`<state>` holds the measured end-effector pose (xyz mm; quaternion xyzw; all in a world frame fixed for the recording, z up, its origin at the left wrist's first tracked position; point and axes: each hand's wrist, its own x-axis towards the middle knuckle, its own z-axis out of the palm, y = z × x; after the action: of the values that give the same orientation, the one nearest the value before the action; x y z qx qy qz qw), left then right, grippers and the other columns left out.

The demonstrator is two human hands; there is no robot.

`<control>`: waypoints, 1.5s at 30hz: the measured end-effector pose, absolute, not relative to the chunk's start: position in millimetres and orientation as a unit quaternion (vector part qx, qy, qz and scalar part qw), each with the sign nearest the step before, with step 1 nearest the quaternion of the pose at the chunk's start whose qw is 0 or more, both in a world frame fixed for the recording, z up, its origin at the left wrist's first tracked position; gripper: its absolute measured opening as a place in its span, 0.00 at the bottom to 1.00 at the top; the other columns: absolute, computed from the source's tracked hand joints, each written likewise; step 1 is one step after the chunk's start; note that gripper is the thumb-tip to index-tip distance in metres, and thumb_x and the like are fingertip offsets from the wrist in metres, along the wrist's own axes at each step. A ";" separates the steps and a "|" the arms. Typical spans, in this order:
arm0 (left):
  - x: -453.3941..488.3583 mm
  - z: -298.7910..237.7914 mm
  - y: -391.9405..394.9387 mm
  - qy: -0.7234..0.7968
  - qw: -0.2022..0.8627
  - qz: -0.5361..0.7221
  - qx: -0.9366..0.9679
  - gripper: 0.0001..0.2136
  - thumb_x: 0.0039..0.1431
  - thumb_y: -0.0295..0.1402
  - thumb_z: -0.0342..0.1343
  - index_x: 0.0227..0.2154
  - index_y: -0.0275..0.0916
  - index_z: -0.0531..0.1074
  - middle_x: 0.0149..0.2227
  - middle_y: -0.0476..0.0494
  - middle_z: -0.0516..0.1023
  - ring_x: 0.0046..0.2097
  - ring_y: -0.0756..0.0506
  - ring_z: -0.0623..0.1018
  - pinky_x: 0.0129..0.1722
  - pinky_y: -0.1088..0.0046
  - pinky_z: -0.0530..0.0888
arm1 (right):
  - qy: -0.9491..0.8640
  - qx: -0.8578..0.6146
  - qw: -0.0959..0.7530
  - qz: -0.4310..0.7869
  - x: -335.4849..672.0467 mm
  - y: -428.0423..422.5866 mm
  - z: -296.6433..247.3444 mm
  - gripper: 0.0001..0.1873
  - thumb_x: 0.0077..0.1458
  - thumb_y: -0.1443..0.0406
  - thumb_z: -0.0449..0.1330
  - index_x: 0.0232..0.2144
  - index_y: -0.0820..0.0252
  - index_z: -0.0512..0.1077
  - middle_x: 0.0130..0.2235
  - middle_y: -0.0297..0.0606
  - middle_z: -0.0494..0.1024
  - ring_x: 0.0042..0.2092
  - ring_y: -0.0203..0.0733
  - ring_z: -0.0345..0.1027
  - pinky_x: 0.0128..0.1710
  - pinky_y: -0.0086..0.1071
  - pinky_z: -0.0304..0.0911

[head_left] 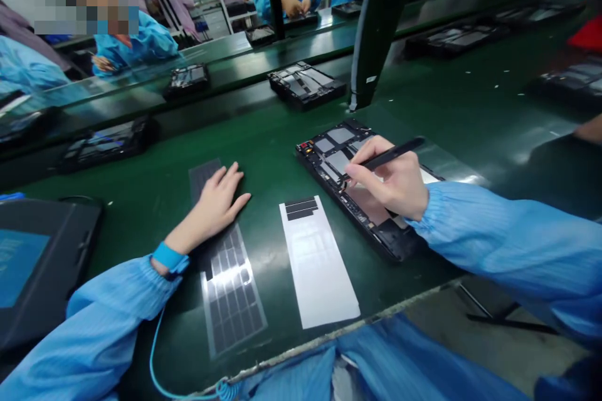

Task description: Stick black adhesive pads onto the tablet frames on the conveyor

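My left hand lies flat, fingers spread, on a long sheet of small dark adhesive pads on the green belt. My right hand grips a black pen-like tool, its tip pressed onto the inside of an opened tablet chassis that lies in front of me. Between the two hands a white backing sheet carries a few black strips at its far end. A blue wrist strap with a coiled cord sits on my left wrist.
A dark tray or case sits at the left edge. More opened tablet chassis lie further along the green conveyor. A dark upright post rises behind the tablet. Other people in blue coats work across the line.
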<state>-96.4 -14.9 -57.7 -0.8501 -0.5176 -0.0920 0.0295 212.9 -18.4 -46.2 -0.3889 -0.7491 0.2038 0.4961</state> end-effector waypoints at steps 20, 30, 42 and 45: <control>-67.9 -9.8 32.3 -0.462 -0.256 0.038 -0.848 0.11 0.48 0.39 0.52 0.27 0.34 0.69 0.26 0.48 0.71 0.28 0.48 0.69 0.28 0.75 0.64 | -0.795 -0.309 0.260 0.453 99.9 -6.4 -42.7 0.08 0.52 0.66 0.58 0.24 0.64 0.65 0.26 0.34 0.71 0.29 0.33 0.67 0.30 0.28 0.61; -69.3 -17.0 35.6 -0.415 -0.288 0.169 -0.846 0.15 0.41 0.38 0.57 0.32 0.36 0.68 0.35 0.45 0.69 0.39 0.42 0.69 0.36 0.72 0.66 | -0.798 -0.271 0.277 0.461 96.0 -9.0 -47.0 0.07 0.51 0.66 0.59 0.26 0.66 0.67 0.28 0.34 0.70 0.29 0.32 0.64 0.31 0.27 0.59; -63.1 -24.9 24.0 -0.456 -0.159 0.194 -0.854 0.25 0.30 0.41 0.63 0.34 0.40 0.62 0.38 0.44 0.64 0.41 0.37 0.65 0.38 0.60 0.68 | -0.837 -0.244 0.228 0.434 99.1 -17.1 -41.2 0.08 0.52 0.65 0.58 0.25 0.66 0.68 0.28 0.36 0.73 0.31 0.34 0.66 0.32 0.28 0.60; -62.2 -24.1 24.3 -0.455 -0.162 0.194 -0.854 0.25 0.30 0.42 0.62 0.34 0.40 0.62 0.38 0.43 0.64 0.41 0.37 0.65 0.37 0.58 0.68 | -0.839 -0.242 0.219 0.436 99.7 -17.7 -42.1 0.09 0.52 0.65 0.58 0.24 0.66 0.69 0.28 0.37 0.74 0.31 0.34 0.67 0.30 0.27 0.60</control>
<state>-62.2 24.3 -24.1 -0.8537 -0.4550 0.1943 -0.1622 99.7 -17.7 -42.1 -0.2425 -0.8387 0.4356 0.2194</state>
